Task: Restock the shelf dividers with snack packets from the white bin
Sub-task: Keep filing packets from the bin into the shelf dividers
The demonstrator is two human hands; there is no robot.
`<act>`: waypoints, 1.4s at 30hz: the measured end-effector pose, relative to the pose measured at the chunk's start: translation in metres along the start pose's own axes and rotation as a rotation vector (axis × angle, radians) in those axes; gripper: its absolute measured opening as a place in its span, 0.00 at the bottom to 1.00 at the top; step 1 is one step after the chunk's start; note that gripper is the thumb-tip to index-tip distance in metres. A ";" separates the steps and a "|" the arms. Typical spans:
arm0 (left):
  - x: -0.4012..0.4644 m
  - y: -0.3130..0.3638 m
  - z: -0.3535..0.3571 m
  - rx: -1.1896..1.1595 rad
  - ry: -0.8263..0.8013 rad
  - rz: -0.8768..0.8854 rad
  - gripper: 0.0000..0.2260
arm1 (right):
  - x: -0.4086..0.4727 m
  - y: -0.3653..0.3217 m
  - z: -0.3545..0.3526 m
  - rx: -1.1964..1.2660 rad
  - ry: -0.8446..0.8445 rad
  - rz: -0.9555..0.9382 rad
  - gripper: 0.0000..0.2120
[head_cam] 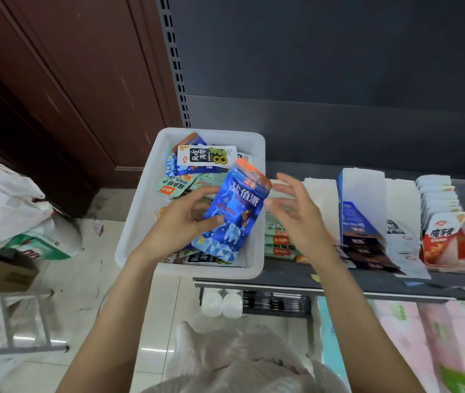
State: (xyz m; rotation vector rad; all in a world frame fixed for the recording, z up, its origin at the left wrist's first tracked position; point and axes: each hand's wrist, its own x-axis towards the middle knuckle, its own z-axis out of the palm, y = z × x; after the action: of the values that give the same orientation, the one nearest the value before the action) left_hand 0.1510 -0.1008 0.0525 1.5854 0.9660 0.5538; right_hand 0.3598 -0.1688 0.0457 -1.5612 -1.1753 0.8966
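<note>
One glossy blue snack packet with an orange top edge [232,211] is held above the white plastic bin [137,211] by the left hand [180,219], its fingers [201,192] and thumb closed on the packet's left edge. The right hand [296,214] is spread open just beside the packet's right side, holding nothing (motion blur softens its outline). The bin rests at the left end of the dark shelf [305,275], whose white card dividers [361,194] stand to the right.

A slip is judged the main risk: the packet is pinched at one edge only, and a slick foil pouch passed between hands could drop back into the bin or onto the tiled floor [69,282]. A misfile is also possible, since the matching blue row [363,236] sits between lanes of other brands.

Counted: two hands, one bin, one packet in hand. At least four divider lanes are seen: green packets [279,239], blue, white and red [441,234]. Loose packets in the bin overlap too much for a firm count.
</note>
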 end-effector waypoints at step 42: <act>0.095 0.005 0.184 0.830 -0.058 0.385 0.11 | -0.035 0.093 -0.133 -1.055 0.336 -0.105 0.18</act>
State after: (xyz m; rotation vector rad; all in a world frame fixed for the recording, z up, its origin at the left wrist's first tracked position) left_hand 0.3487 -0.1277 -0.0017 2.5494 0.8970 0.3699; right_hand 0.4984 -0.2446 -0.0065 -2.3043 -1.5496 -0.1549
